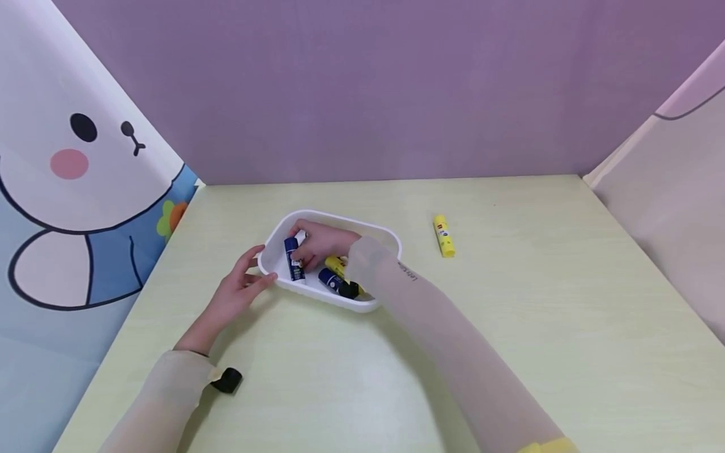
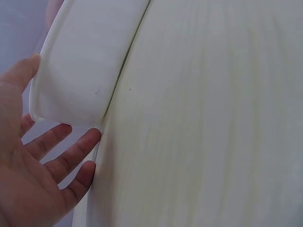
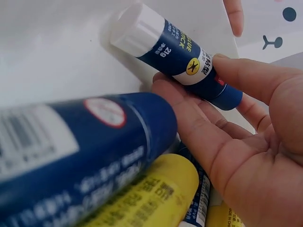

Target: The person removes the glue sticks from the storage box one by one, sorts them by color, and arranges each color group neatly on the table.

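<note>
My right hand reaches into a white plastic tray. Thumb and fingers pinch a blue glue stick with a white end, tilted against the tray's inner wall. At the tray's left end, my left hand holds the corner, thumb at the front rim and the other fingers spread against the outside. Below the right wrist lie another blue glue stick and a yellow glue stick. The right wrist view has a blue glue stick close up and yellow ones beneath, partly covered.
A single yellow glue stick lies on the pale wooden table, right of the tray. A purple panel stands behind the table. At the left is a sheet with a cartoon figure; a pale panel borders the right.
</note>
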Demonstrator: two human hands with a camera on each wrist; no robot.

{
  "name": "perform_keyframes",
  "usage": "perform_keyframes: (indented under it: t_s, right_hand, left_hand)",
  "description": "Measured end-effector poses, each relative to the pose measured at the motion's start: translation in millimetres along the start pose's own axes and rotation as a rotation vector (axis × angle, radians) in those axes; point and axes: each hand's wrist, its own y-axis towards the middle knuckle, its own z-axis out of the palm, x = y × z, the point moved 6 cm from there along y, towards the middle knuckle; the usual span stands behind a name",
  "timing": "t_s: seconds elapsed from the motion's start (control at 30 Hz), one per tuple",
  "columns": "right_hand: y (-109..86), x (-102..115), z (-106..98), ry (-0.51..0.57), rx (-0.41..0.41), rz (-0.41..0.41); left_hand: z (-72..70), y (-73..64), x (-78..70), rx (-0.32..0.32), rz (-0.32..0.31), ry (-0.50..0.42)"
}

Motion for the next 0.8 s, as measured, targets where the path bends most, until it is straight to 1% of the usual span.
perform_keyframes:
  t_s: [0.17, 0.33, 0.53, 0.7, 0.8]
  right_hand:
    - [-1.6, 1, 0, -0.012, 0.012, 0.003]
    - [-6.5, 6, 1, -0.043, 0.02, -0.003]
    - [-14.7, 17, -1, -0.09, 0.019, -0.048]
    - [-23.5, 25, -8, -0.108, -0.005, -0.099]
    - [-29.3, 29, -13, -0.109, -0.02, -0.104]
  left_hand:
    - [-0.5, -0.7, -1.2, 0.001, -0.009, -0.001]
    - [0.1, -0.1, -1.5, -0.001, 0.003, -0.003]
    - [-0.2, -0.8, -3.5, -0.002, 0.002, -0.001]
    - [-0.3, -0.8, -2.4, -0.002, -0.003, -0.003]
    - [0.3, -0.2, -1.9, 0.003, -0.01, -0.002]
